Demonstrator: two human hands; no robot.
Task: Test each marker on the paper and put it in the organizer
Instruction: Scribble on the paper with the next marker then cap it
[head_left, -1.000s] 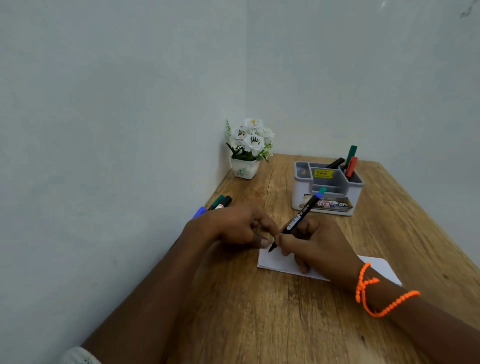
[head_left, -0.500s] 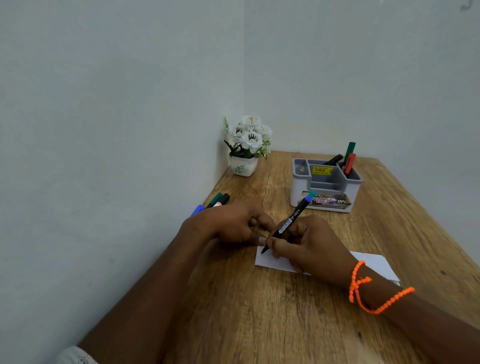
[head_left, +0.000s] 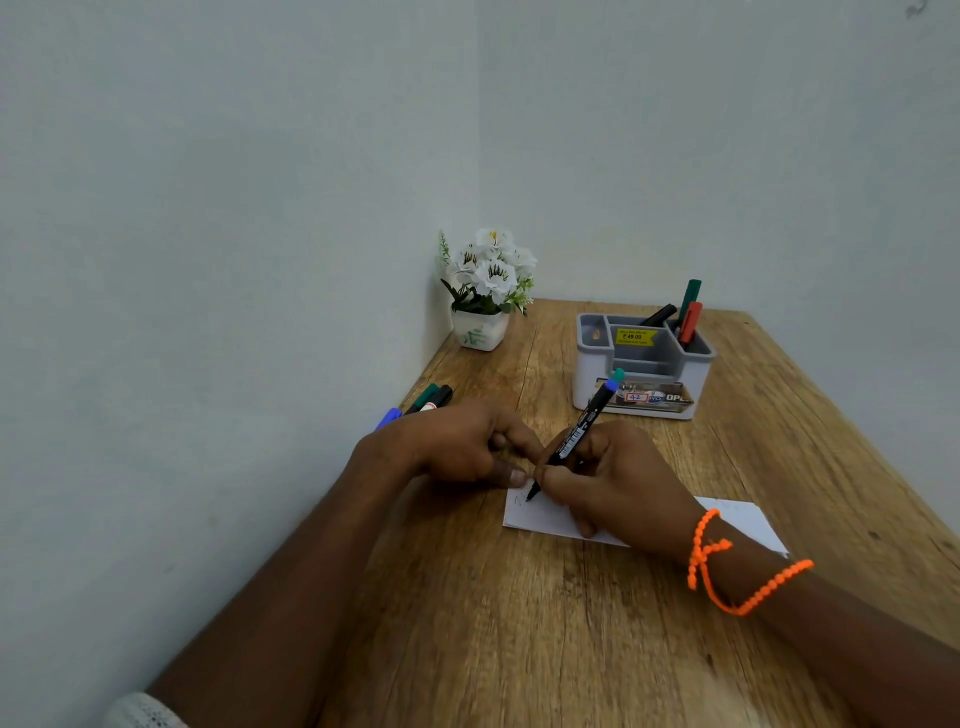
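- Against the left wall lie three loose markers (head_left: 423, 402) side by side on the wooden table (head_left: 519, 623): one with a blue end, one green, one black with a red and white label. The left hand hides most of each.
- One small white pot of white flowers (head_left: 485, 291) stands in the far left corner of the table.
- The left hand (head_left: 457, 447) has its fingers curled, with the thumb tip pressing down at the near left corner of the paper; whether anything is held inside the curl cannot be told.
- One black marker (head_left: 574, 441) with a blue-green end is pinched in the fingers of the right hand (head_left: 618, 483), tilted up and away toward the organizer. Its tip touches the paper, just beside a few faint scribbled marks.
- One white sheet of paper (head_left: 540, 517) lies flat under the right hand and wrist.
- One orange beaded bracelet (head_left: 727, 566) hangs on the right wrist.
- One grey and white organizer (head_left: 644, 364) stands at the far right of the table, bearing one yellow price sticker. Three markers lean in its right-hand compartments: one black (head_left: 657, 315), one green (head_left: 691, 299), one red-orange (head_left: 692, 322).
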